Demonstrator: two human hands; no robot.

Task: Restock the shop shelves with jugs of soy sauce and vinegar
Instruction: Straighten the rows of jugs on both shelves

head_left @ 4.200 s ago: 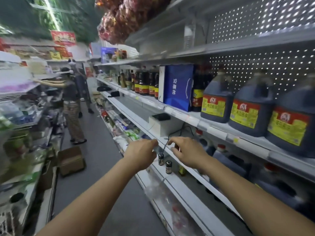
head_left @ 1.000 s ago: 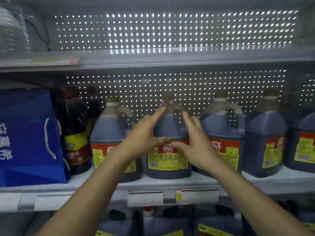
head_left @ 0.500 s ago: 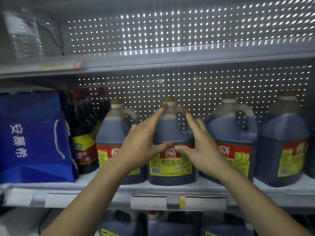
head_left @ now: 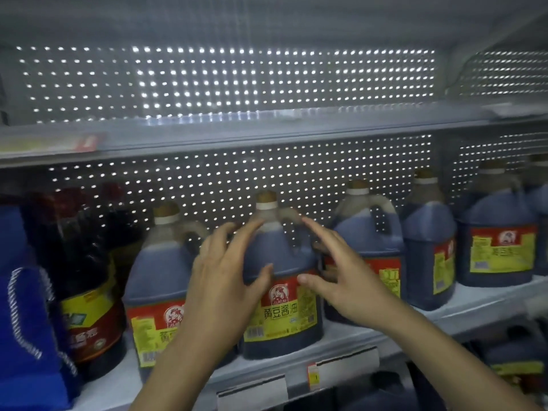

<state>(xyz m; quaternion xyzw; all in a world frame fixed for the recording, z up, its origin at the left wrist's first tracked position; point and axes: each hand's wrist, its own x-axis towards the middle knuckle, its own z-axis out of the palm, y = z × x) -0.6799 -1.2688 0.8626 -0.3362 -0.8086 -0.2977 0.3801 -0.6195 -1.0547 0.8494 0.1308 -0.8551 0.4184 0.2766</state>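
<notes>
Both hands had eased off: the left hand [head_left: 225,280], fingers spread, touched the middle soy sauce jug [head_left: 281,292], the right hand [head_left: 347,280] hovered just beside it, suggesting placement finished.

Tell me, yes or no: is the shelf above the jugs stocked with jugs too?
No, the upper shelf shows only its lit perforated back panel, with no jugs standing on it.

Jugs [head_left: 281,280] stand in a row on the shelf [head_left: 341,336], bag [head_left: 26,321] seemingly leftmost.
</notes>
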